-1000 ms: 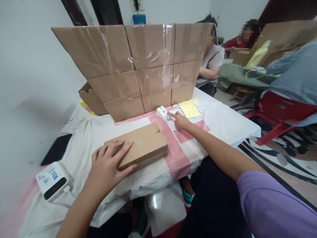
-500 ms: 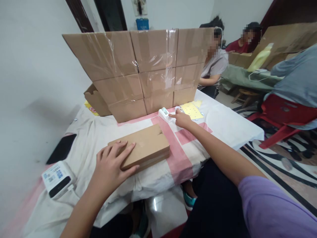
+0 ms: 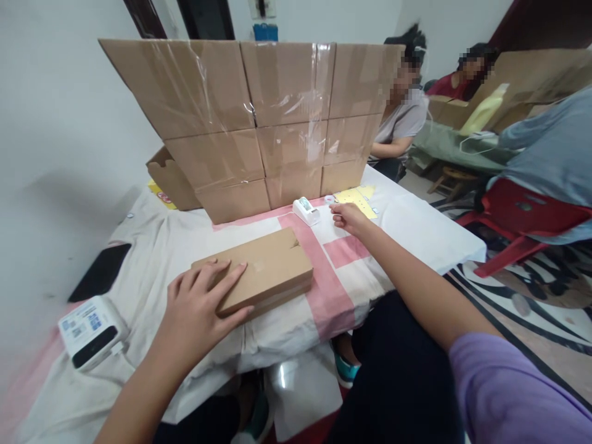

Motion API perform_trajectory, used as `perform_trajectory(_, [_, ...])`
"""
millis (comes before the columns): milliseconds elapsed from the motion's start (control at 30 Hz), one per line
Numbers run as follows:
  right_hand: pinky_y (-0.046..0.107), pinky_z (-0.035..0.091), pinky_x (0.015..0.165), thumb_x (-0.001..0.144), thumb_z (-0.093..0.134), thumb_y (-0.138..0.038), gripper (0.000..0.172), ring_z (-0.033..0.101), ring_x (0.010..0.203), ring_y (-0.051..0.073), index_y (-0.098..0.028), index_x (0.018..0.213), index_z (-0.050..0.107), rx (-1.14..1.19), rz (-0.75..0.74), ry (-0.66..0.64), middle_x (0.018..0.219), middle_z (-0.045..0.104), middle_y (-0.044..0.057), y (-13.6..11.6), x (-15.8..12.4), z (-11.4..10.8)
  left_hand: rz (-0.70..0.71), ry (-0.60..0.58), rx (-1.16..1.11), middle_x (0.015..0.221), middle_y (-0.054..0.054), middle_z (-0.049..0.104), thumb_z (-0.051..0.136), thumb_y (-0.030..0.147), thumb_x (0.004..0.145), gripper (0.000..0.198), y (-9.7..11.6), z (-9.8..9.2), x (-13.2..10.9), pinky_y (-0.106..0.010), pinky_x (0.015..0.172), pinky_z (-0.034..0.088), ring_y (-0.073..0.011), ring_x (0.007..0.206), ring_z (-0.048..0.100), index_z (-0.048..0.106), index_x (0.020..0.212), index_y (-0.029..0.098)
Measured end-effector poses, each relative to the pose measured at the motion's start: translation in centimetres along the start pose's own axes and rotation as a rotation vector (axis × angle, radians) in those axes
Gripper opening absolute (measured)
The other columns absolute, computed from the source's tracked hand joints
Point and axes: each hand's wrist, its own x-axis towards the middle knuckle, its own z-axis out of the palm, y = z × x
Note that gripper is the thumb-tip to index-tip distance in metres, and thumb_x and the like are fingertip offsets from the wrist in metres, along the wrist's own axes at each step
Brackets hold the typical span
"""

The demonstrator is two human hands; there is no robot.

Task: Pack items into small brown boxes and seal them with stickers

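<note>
My left hand [image 3: 197, 308] lies flat and open on the near corner of a flat brown cardboard box [image 3: 261, 268] on the cloth-covered table [image 3: 416, 234]. My right hand [image 3: 349, 216] is stretched far forward, fingers pinched together just right of a small white device [image 3: 306, 210]. A tiny pale thing may be between the fingertips; I cannot make it out. A yellow sheet [image 3: 356, 197] with dots and a small tape roll [image 3: 329, 199] lie just beyond that hand.
A taped cardboard wall [image 3: 259, 117] stands across the table's far side. A white label printer [image 3: 90, 330] and a black phone [image 3: 99, 279] lie at the left. Other people sit at the back right, near a red chair [image 3: 522, 216].
My right hand has pulled back a little to the right from the white device and its fingers have closed into a pinch. My left hand stays on the box.
</note>
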Motion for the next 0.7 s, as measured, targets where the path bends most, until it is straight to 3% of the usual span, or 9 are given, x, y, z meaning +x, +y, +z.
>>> perform_trajectory(167, [0.017,0.018,0.039,0.088,0.058,-0.007,0.010,0.028,0.044,0.004,-0.015,0.083,0.054,0.077,0.141,-0.138,0.066,0.048,-0.004,0.2,-0.2,1.3,-0.011,-0.016,-0.008,0.135,-0.013,0.057,0.062,0.055,0.088,0.063,-0.1,0.2,-0.1,-0.050,0.095,0.037,-0.0371,0.125,0.052,0.052,0.143,0.028])
perform_trajectory(400, [0.017,0.018,0.036,0.105,0.040,-0.026,0.029,0.028,0.040,0.004,-0.014,0.082,0.053,0.056,0.230,-0.076,0.063,0.047,-0.003,1.0,0.2,1.9,-0.007,-0.009,-0.009,0.135,-0.015,0.057,0.061,0.056,0.088,0.062,-0.1,0.1,-0.1,-0.052,0.096,0.036,-0.0382,0.125,0.051,0.052,0.143,0.027])
perform_trajectory(567, [0.017,0.017,0.036,0.099,0.053,-0.024,0.021,0.032,0.041,0.005,-0.015,0.080,0.054,-0.029,0.301,-0.104,0.059,0.048,-0.002,1.9,1.1,2.4,-0.003,-0.002,-0.009,0.135,-0.014,0.057,0.062,0.055,0.088,0.063,0.0,0.1,-0.1,-0.051,0.096,0.036,-0.0377,0.125,0.052,0.052,0.143,0.027])
perform_trajectory(700, [0.018,0.016,0.037,0.091,0.063,-0.021,0.016,0.028,0.040,0.005,-0.016,0.078,0.054,-0.084,0.298,-0.106,0.055,0.047,-0.004,2.0,1.6,3.0,-0.006,-0.002,-0.004,0.136,-0.014,0.057,0.062,0.055,0.087,0.062,0.0,0.0,-0.1,-0.050,0.095,0.036,-0.0376,0.125,0.052,0.053,0.142,0.027])
